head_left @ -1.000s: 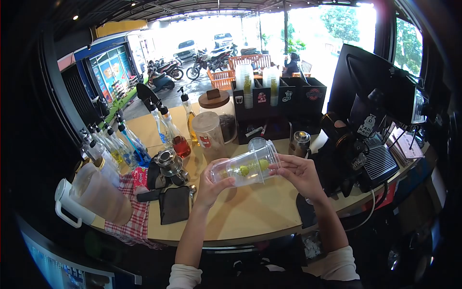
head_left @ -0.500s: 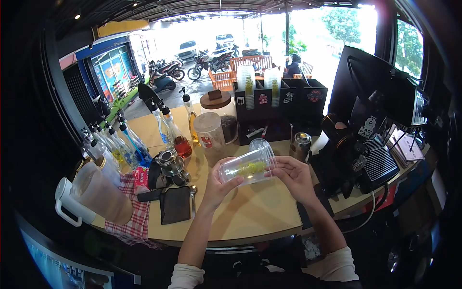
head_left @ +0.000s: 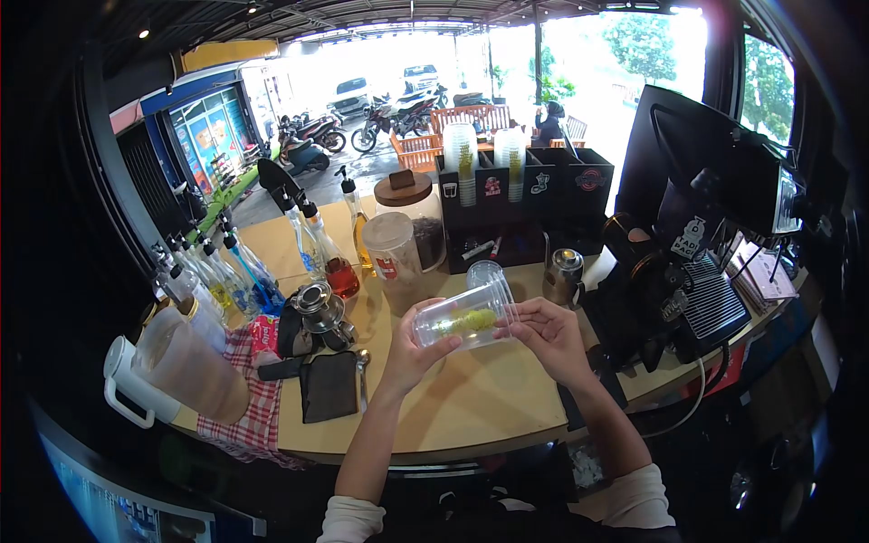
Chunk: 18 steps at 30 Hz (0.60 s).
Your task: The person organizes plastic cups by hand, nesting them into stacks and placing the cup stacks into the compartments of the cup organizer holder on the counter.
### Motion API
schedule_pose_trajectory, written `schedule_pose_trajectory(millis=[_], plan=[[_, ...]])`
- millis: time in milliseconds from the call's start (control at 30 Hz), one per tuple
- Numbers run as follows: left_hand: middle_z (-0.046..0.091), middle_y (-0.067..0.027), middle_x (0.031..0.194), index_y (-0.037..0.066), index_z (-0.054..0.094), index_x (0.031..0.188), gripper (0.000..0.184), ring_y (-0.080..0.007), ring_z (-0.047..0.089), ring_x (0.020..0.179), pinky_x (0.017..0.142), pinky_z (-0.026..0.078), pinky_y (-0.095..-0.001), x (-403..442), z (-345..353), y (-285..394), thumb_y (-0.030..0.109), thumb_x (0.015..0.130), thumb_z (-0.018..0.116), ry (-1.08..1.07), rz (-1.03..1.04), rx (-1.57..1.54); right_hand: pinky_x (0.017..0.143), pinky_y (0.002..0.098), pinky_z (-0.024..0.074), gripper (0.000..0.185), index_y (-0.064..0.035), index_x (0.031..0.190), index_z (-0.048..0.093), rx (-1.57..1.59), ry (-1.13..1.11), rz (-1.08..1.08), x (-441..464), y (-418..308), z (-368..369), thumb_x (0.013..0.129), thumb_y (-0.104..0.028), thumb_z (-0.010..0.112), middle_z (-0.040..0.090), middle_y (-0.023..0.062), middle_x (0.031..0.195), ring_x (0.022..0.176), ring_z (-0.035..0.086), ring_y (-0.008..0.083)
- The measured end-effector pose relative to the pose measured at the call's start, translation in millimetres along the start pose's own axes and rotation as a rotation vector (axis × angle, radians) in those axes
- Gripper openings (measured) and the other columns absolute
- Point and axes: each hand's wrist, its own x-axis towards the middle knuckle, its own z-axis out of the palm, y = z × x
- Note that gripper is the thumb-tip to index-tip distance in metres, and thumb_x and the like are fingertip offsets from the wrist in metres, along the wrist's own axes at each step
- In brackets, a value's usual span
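A clear plastic cup (head_left: 463,319) with a yellow-green print lies tilted on its side between my two hands, above the wooden counter (head_left: 480,407). My left hand (head_left: 412,355) wraps round its base end, thumb on the near side. At the rim end, the fingers of my right hand (head_left: 554,342) pinch the edge. Just behind the held cup another clear plastic piece (head_left: 487,273) with a round rim shows; partly hidden, it could be a second cup.
Syrup bottles (head_left: 335,262), a lidded plastic canister (head_left: 392,253) and a wooden-lidded jar (head_left: 425,217) stand behind. A black cup organizer (head_left: 516,213) holds stacked cups. Left are a pitcher (head_left: 181,371), a dark cloth (head_left: 329,389) and a spoon (head_left: 363,371); a black coffee machine (head_left: 652,290) is right.
The cup has turned slightly in my hands, so its print sits a little differently. Both hands stay in nearly the same place.
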Motion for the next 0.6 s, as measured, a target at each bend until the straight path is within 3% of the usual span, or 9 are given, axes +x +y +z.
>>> schedule_pose_trajectory(millis=[267, 433, 600], plan=[[0.048, -0.0114, 0.112, 0.0, 0.035, 0.121, 0.069, -0.0176, 0.05, 0.104, 0.089, 0.044, -0.0298, -2, 6, 3, 0.021, 0.069, 0.077, 0.028, 0.039, 0.129, 0.084, 0.0287, 0.0504, 0.017, 0.0066, 0.102, 0.052, 0.027, -0.012, -0.015, -2, 6, 0, 0.086, 0.0, 0.055, 0.063, 0.0146, 0.098, 0.09, 0.062, 0.0178], [0.043, -0.0125, 0.116, 0.0, 0.029, 0.122, 0.072, -0.0192, 0.047, 0.107, 0.089, 0.044, -0.0306, -2, 6, -4, 0.024, 0.072, 0.075, 0.019, 0.118, 0.223, 0.083, 0.0329, 0.0503, 0.017, 0.0058, 0.102, 0.051, 0.004, 0.017, -0.03, -4, 7, 3, 0.087, -0.001, 0.055, 0.063, 0.015, 0.095, 0.089, 0.064, 0.022], [0.041, -0.0117, 0.114, 0.009, 0.023, 0.129, 0.067, -0.0207, 0.047, 0.107, 0.087, 0.045, -0.0327, 1, 5, -4, 0.038, 0.082, 0.062, 0.065, -0.086, 0.067, 0.084, 0.0329, 0.0498, 0.018, 0.005, 0.103, 0.051, -0.012, 0.049, -0.031, -4, 11, 2, 0.086, -0.001, 0.055, 0.063, 0.0151, 0.095, 0.089, 0.063, 0.022]])
